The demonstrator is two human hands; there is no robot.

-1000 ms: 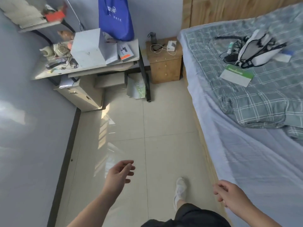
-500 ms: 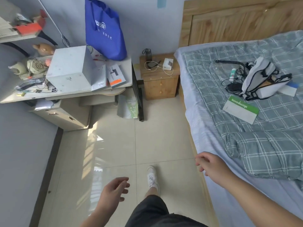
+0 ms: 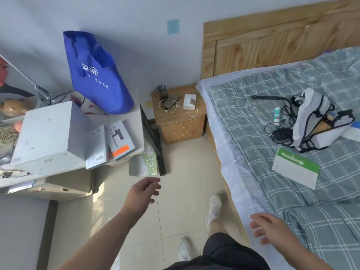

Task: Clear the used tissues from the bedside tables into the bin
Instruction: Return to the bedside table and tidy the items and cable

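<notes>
Two empty hands hang over the floor, well short of the bedside table (image 3: 181,127). The left hand (image 3: 143,191) is loose, its fingers lightly curled round nothing. The right hand (image 3: 270,228) is spread and relaxed, and it holds nothing either.

The bedside table stands in the corner, with the bed (image 3: 253,133) touching its right side and the desk (image 3: 136,121) just to its left. On its top lie a white box (image 3: 190,101), a white cable (image 3: 187,112) looping past the front edge, some dark gadgets (image 3: 169,103) and a dark bottle (image 3: 162,92) at the back left. No crumpled tissues show plainly on it from here. If any are there, they are too small to pick out or are hidden among these things. No bin is in view.

As I judge it, the step in hand is the approach to the bedside table, with nothing collected yet. One shoe (image 3: 214,208) is planted on the floor pointing toward the table, which fits that reading.

The next move calls for getting close enough to look over the table's top and sort any tissues from the clutter. The cable is the snag: a careless grab could drag it, and whatever it is plugged into, off the edge. A light pinch with one hand should lift soft paper cleanly. After that the bin has to be found, since nothing here shows where it stands.
</notes>
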